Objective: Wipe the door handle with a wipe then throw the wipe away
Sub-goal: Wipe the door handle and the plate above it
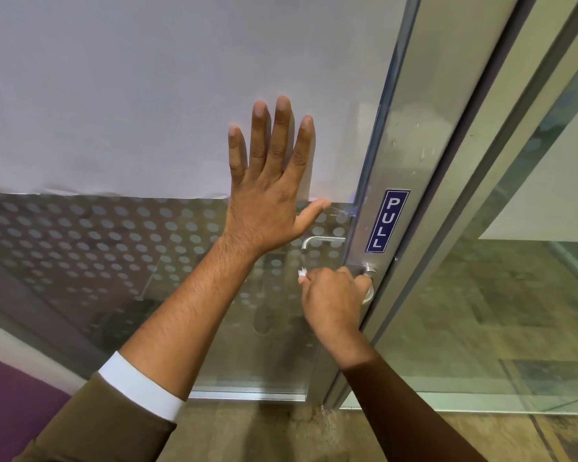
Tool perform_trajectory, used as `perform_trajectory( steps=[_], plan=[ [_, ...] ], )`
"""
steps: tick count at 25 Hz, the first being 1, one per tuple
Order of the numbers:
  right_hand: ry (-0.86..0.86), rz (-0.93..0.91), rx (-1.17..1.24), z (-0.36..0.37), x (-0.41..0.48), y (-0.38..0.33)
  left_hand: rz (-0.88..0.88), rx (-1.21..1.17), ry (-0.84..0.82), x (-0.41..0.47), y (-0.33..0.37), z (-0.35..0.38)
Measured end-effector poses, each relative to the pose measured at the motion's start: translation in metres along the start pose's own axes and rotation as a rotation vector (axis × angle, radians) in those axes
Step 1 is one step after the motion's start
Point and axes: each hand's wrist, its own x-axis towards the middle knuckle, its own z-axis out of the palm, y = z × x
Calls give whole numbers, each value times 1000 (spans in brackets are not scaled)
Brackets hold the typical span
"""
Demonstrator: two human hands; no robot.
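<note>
My right hand [334,291] is closed around the metal door handle [368,272] on the door's steel stile, with a white wipe [302,272] bunched inside the fist; only a small corner of it sticks out at the left. Most of the lever is hidden under my fingers. My left hand [271,191] lies flat on the glass door [147,261], fingers spread, above and left of the handle.
A blue PULL sign [386,221] sits on the stile just above the handle. A second handle [321,241] shows through the glass on the far side. A fixed glass panel [514,311] stands to the right. The floor below is brown.
</note>
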Motion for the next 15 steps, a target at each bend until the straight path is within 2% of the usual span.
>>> perform_trajectory(
  steps=[2,6,10,15],
  plan=[
    [-24,16,-12,-1,5,-2,-4,7,2,0,0,0],
    [31,-128,-207,-1,-29,17,-5,-5,-1,0,-1,1],
    [91,-136,-182,2,-24,19,-4,-2,2,1,0,0],
    [-184,26,21,-3,21,-6,0,0,0,1,0,-1]
  ],
)
